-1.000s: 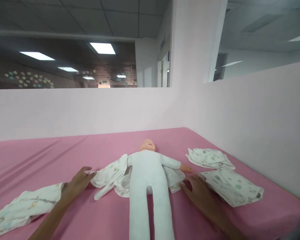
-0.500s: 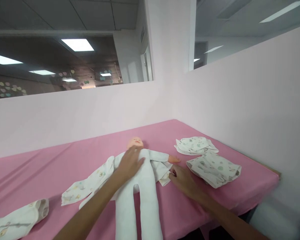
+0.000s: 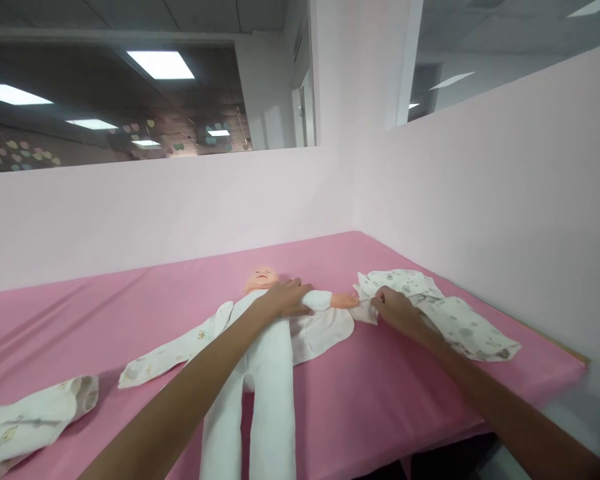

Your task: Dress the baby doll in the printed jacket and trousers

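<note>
Left hand (image 3: 286,298) lies palm-down, fingers spread flat, on the upper chest of the baby doll (image 3: 260,347) at centre frame; it presses rather than grips, nothing closed in it. Doll lies face-up on the pink sheet (image 3: 80,333), head (image 3: 260,277) toward the back wall, white legs running to the bottom edge. Right hand (image 3: 397,310), right of centre, has its fingers curled and pinched on the edge of a printed garment (image 3: 365,308) just beside the doll's outstretched hand (image 3: 345,301). An opened printed garment (image 3: 180,347) spreads under the doll, one sleeve trailing toward lower left. Folded printed clothes (image 3: 460,320) lie in the right part of the frame, touching the right wrist. Another rolled piece (image 3: 30,420) sits at lower left, well apart. Pale partition wall (image 3: 480,200) behind and to the right.
</note>
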Available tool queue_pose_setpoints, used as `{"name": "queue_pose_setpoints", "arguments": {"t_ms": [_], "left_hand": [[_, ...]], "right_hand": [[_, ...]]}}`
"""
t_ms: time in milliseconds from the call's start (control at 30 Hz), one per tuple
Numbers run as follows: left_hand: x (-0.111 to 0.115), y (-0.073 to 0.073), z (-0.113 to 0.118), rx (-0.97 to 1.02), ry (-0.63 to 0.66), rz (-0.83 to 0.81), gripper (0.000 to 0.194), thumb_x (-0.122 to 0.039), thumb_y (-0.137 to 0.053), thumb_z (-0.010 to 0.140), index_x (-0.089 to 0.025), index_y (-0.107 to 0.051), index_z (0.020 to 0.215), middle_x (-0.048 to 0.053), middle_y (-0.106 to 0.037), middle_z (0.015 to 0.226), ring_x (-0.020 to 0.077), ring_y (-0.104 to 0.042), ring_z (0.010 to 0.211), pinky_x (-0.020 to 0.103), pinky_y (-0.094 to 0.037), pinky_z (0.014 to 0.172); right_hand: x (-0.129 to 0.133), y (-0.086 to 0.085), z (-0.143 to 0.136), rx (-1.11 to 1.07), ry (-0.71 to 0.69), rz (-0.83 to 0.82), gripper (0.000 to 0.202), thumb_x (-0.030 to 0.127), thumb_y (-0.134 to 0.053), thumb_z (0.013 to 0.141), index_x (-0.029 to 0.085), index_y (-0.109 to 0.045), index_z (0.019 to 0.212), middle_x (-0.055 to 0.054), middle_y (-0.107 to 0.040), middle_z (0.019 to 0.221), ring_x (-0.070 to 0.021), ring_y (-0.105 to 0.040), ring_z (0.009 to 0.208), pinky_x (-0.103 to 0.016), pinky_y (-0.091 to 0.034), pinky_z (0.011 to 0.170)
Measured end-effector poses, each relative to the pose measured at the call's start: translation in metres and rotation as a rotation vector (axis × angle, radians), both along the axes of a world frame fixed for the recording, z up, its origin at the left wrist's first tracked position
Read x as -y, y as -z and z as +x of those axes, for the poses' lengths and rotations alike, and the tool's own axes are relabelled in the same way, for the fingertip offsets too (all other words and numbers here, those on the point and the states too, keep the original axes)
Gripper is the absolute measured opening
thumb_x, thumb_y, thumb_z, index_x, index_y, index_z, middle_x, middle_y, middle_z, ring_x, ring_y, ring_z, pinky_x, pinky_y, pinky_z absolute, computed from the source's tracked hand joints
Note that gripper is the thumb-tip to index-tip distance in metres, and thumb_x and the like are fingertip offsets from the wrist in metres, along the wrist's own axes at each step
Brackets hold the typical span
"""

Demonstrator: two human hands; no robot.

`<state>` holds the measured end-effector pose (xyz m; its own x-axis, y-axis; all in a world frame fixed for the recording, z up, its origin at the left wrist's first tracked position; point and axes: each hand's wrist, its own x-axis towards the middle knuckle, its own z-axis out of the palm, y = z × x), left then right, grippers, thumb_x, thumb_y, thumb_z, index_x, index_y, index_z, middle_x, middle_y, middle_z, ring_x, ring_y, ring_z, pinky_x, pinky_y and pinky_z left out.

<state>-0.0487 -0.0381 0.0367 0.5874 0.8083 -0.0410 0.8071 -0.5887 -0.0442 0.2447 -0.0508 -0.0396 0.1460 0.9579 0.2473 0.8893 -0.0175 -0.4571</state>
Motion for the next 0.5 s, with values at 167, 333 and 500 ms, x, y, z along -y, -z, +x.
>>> {"name": "queue_pose_setpoints", "arguments": {"t_ms": [167, 333, 500], "left_hand": [[0.007, -0.002, -0.022, 0.035, -0.032, 0.016, 0.046, -0.06, -0.041, 0.09, -0.023, -0.052, 0.116, 0.009, -0.057, 0.109, 0.0248, -0.058, 0.096, 0.033, -0.042, 0.074], [0.005, 0.004, -0.025, 0.117, -0.025, 0.033, 0.036, -0.052, -0.042, 0.091, -0.022, -0.051, 0.109, 0.007, -0.059, 0.109, 0.0231, -0.059, 0.094, 0.031, -0.04, 0.072], [0.006, 0.007, -0.017, 0.207, -0.064, -0.022, 0.026, -0.04, -0.048, 0.085, -0.021, -0.05, 0.103, 0.003, -0.063, 0.098, 0.0203, -0.06, 0.081, 0.03, -0.039, 0.063]], "right_hand": [[-0.034, -0.01, 0.006, 0.053, 0.142, -0.031, 0.022, 0.028, -0.042, 0.085, 0.015, -0.059, 0.092, -0.01, -0.064, 0.09, -0.0215, -0.057, 0.081, -0.029, -0.032, 0.064], [-0.036, -0.001, -0.028, 0.126, 0.209, 0.001, 0.026, 0.016, -0.04, 0.085, 0.01, -0.059, 0.102, -0.018, -0.063, 0.097, -0.0279, -0.059, 0.092, -0.035, -0.038, 0.074], [-0.029, 0.001, -0.071, 0.144, 0.121, 0.129, 0.028, 0.019, -0.041, 0.088, 0.01, -0.058, 0.108, -0.022, -0.058, 0.114, -0.0339, -0.051, 0.11, -0.043, -0.035, 0.091]]}}
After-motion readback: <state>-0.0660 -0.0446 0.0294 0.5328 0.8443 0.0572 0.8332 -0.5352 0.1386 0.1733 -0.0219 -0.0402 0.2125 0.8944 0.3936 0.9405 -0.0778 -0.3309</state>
